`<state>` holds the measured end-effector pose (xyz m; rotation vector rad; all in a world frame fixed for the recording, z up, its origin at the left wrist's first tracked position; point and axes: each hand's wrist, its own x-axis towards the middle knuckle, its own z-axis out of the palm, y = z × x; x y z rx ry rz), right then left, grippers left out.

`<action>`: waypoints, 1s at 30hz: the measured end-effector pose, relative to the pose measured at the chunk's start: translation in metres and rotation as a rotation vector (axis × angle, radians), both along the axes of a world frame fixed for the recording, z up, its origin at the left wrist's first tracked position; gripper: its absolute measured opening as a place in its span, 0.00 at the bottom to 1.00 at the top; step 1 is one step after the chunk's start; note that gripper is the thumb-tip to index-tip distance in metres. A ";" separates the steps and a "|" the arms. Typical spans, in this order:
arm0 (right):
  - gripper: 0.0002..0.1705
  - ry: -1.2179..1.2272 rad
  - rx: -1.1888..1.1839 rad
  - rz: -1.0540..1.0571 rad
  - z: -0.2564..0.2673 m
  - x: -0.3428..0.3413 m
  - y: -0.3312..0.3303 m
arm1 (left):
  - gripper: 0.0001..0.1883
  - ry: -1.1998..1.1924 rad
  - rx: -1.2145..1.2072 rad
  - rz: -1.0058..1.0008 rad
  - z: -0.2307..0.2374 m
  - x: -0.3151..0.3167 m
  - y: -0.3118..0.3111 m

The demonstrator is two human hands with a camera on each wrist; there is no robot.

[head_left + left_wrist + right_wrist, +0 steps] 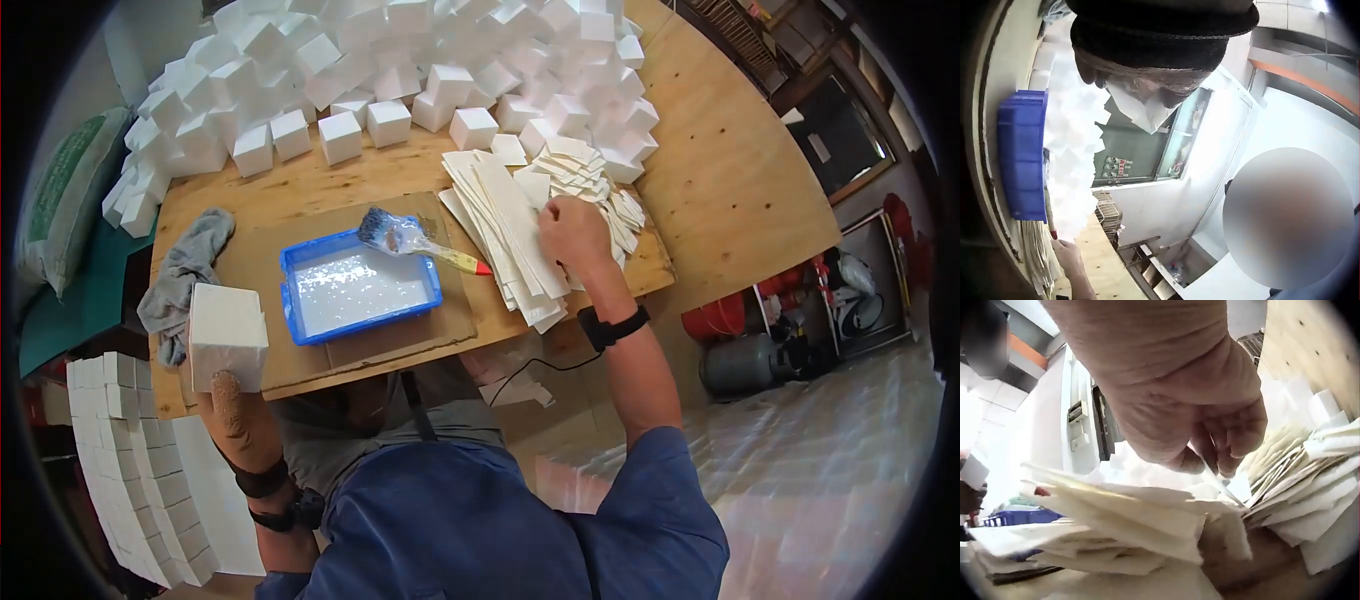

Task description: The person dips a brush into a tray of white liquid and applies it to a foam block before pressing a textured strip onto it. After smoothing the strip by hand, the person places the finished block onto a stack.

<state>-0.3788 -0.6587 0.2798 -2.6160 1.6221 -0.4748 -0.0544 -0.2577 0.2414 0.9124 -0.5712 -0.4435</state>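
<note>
At the near left corner of the table, my left hand (234,415) holds a white cube-shaped block (229,325) from below, its fingers against the side. In the left wrist view the block (1141,106) shows partly past the hand, under a dark band. My right hand (578,238) is over the paper at the table's right. In the right wrist view its thumb and fingers pinch a thin off-white paper piece (1215,480) between two piles. One is a stack of long paper strips (505,230); the other is a heap of smaller paper pieces (575,172).
A blue tub (436,290) of milky white liquid stands on cardboard (400,345), with a brush (400,238) across its rim. A grey cloth (190,265) lies at the left. Many white cubes (388,123) are piled along the back; more blocks (125,450) are stacked below left.
</note>
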 end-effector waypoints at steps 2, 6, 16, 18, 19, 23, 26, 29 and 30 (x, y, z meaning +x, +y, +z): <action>0.17 -0.113 -0.256 -0.051 -0.003 -0.006 -0.003 | 0.36 -0.026 0.012 -0.019 -0.005 0.007 0.009; 0.15 -0.695 -0.222 -0.088 0.037 -0.017 0.026 | 0.35 0.041 -0.052 -0.059 -0.001 0.004 0.014; 0.08 -1.292 0.965 0.146 0.086 0.057 0.181 | 0.32 0.788 -0.451 -0.540 0.003 -0.014 0.009; 0.07 -1.213 1.059 0.306 0.069 0.095 0.216 | 0.32 0.780 -0.423 -0.390 0.007 -0.019 0.013; 0.07 -1.162 1.030 0.396 0.064 0.107 0.229 | 0.33 0.817 -0.408 -0.363 0.009 -0.021 0.014; 0.07 -1.136 1.126 0.499 0.048 0.166 0.269 | 0.36 1.034 -0.411 -0.423 0.010 -0.023 0.015; 0.07 -1.125 1.226 0.514 0.038 0.196 0.288 | 0.37 1.075 -0.393 -0.400 0.012 -0.022 0.018; 0.08 -1.081 1.283 0.532 0.028 0.218 0.301 | 0.36 1.055 -0.338 -0.312 0.013 -0.019 0.030; 0.09 -1.064 1.262 0.517 0.025 0.223 0.303 | 0.36 1.057 -0.358 -0.309 0.010 -0.017 0.033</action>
